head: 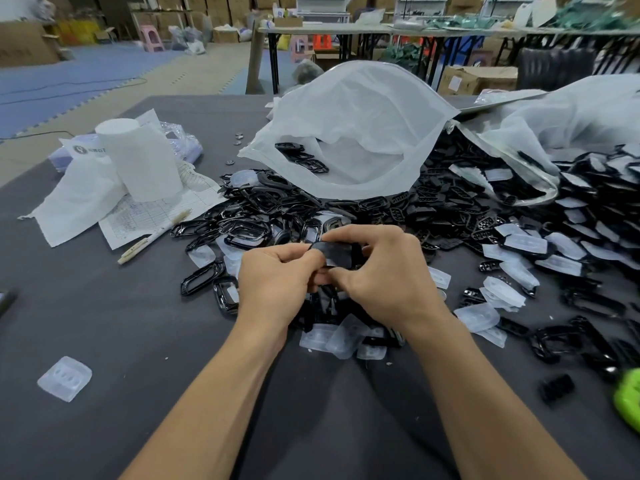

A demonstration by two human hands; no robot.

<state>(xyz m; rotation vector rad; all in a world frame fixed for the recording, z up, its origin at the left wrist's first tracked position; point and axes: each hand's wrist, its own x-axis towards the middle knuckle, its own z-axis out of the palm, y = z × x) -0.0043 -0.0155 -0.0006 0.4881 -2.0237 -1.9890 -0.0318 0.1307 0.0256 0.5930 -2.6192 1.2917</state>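
A black part (337, 254) is held just above the desk (104, 341) at the centre of the frame, between both hands. The fingers of the left hand (277, 275) are curled, with the thumb pressed on the left end of the part. The fingers of the right hand (384, 268) are clamped over its top and right end, with the thumb beneath. Whether a second piece is being fitted cannot be told, as the underside is hidden.

Progress is judged to be partial. One part is in hand. A large heap of loose frames (249, 223) lies just above the hands, and loose clear pads (346, 336) lie directly below them, so much stock is left to be worked. At the right of the frame, black pieces bearing pads are stacked. These are taken to be finished units (526, 242), though this cannot be confirmed. A few black pieces are seen inside the open white bag (353, 133) at the upper centre.

The desk is covered in dark grey cloth. A lone pad (64, 378) lies well apart at the lower left. A paper roll (145, 157), a gridded sheet (162, 209) and a pen (152, 233) are placed at the left. A second bag (554, 123) lies at the upper right, and a green object (628, 400) at the lower right edge. Beyond the desk, blue floor mats (69, 74), tables (329, 29), boxes (474, 79) and stools (151, 38) are seen, which suggests a workshop or storeroom.
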